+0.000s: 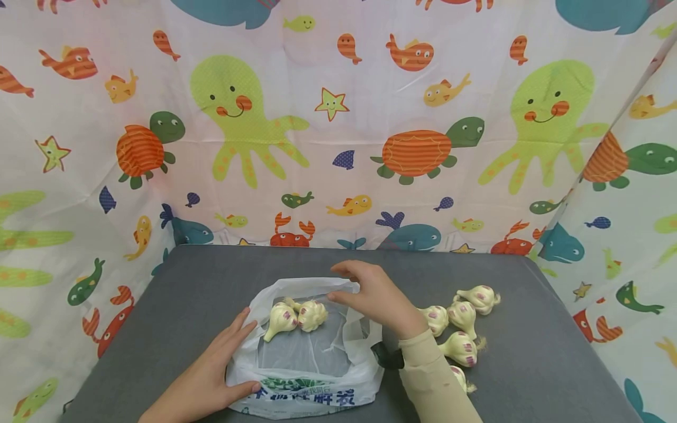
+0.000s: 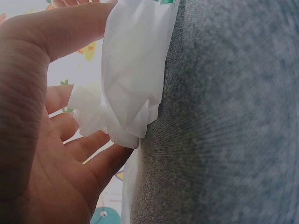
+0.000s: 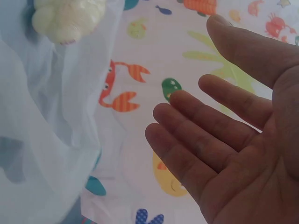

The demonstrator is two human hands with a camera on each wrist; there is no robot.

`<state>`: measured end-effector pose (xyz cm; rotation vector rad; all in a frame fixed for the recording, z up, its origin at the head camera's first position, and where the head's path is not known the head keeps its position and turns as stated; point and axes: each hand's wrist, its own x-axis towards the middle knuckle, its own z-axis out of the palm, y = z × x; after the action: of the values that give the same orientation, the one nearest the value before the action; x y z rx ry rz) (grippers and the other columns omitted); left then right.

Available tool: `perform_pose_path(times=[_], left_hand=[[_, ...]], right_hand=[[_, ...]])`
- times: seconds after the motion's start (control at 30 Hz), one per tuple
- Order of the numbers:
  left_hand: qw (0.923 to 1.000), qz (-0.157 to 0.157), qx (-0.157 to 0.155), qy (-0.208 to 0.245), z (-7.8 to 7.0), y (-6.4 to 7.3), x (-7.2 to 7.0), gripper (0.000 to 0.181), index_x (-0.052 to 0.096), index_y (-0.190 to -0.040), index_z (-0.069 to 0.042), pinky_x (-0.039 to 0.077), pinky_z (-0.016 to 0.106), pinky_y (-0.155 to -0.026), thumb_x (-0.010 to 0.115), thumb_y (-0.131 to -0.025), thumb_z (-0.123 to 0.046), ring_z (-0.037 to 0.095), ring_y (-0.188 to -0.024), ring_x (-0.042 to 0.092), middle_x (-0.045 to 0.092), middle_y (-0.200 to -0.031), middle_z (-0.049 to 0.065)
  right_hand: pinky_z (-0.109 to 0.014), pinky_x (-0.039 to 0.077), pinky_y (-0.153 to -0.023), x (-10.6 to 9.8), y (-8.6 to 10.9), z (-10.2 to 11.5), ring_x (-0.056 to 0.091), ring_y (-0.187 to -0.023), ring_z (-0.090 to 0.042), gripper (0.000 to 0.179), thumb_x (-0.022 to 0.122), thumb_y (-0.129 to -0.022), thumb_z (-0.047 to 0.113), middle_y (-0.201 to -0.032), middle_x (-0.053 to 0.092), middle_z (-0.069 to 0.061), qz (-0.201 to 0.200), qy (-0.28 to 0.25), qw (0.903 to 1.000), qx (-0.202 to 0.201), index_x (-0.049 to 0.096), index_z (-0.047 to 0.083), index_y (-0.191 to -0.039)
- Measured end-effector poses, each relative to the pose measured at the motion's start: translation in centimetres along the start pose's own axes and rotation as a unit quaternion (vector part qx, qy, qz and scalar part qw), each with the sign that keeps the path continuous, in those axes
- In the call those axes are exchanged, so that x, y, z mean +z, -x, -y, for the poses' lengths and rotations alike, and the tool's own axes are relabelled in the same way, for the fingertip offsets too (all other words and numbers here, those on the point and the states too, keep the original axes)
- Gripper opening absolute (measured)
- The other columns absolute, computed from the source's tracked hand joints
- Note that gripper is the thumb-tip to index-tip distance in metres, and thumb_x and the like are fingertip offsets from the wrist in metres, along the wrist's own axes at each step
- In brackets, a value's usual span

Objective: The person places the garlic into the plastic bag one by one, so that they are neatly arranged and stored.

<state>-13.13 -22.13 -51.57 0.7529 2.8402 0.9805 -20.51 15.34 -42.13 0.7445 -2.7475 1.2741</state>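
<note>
While your left hand (image 1: 219, 361) rests against the left side of the white plastic bag (image 1: 312, 396), fingers spread and unclenched, your right hand (image 1: 372, 294) hovers by the bag's far right rim, fingers loosely bent, grasping nothing. 2 garlic bulbs (image 1: 312, 316) lie side by side inside the bag, toward its far left. 5 loose bulbs (image 1: 462, 316) show on the grey table (image 1: 211, 282), right of the bag, some partly hidden by your right arm. Sea-animal curtain (image 1: 338, 70) behind. Green-and-blue print on the bag's near side.
</note>
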Motion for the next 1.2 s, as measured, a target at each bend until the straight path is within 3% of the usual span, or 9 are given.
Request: perform_pose_path(times=[0.23, 0.57, 0.93, 1.2], left_hand=[[1.0000, -0.002, 0.003, -0.004, -0.1, 0.1, -0.1, 0.112, 0.036, -0.173, -0.019, 0.046, 0.072, -0.109, 0.083, -0.085, -0.071, 0.042, -0.158, 0.035, 0.017, -0.183, 0.006], [1.0000, 0.005, -0.006, -0.002, -0.1, 0.0, 0.0, 0.113, 0.036, -0.173, -0.020, 0.045, 0.072, -0.109, 0.083, -0.085, -0.073, 0.042, -0.158, 0.035, 0.016, -0.183, 0.004], [0.9999, 0.005, -0.007, -0.006, -0.1, 0.1, -0.1, 0.112, 0.036, -0.173, -0.021, 0.046, 0.072, -0.109, 0.083, -0.085, -0.073, 0.043, -0.158, 0.035, 0.016, -0.183, 0.005], [0.9999, -0.003, 0.005, -0.010, 0.0, 0.2, 0.0, 0.112, 0.037, -0.172, -0.018, 0.047, 0.071, -0.108, 0.082, -0.085, -0.073, 0.041, -0.158, 0.036, 0.017, -0.183, 0.005]], right_hand=[[-0.060, 0.053, -0.108, -1.5, 0.6, -0.1, 0.065, -0.132, -0.038, 0.054, 0.088, -0.096, 0.035, -0.145, 0.069, -0.009, -0.022, 0.001, 0.9997, 0.011, 0.070, 0.015, -0.143], [-0.057, 0.055, -0.105, -3.5, 1.4, -0.2, 0.065, -0.132, -0.033, 0.058, 0.087, -0.096, 0.038, -0.145, 0.068, 0.000, -0.046, 0.020, 0.9980, 0.038, 0.068, 0.017, -0.147], [-0.060, 0.055, -0.105, -5.6, 2.4, -1.2, 0.064, -0.136, -0.035, 0.061, 0.087, -0.096, 0.042, -0.148, 0.067, -0.002, -0.071, 0.023, 0.9956, 0.056, 0.066, 0.021, -0.149], [-0.060, 0.054, -0.106, -7.0, 3.1, -1.6, 0.065, -0.134, -0.038, 0.062, 0.086, -0.096, 0.045, -0.147, 0.068, -0.007, -0.096, 0.026, 0.9930, 0.064, 0.066, 0.017, -0.148]])
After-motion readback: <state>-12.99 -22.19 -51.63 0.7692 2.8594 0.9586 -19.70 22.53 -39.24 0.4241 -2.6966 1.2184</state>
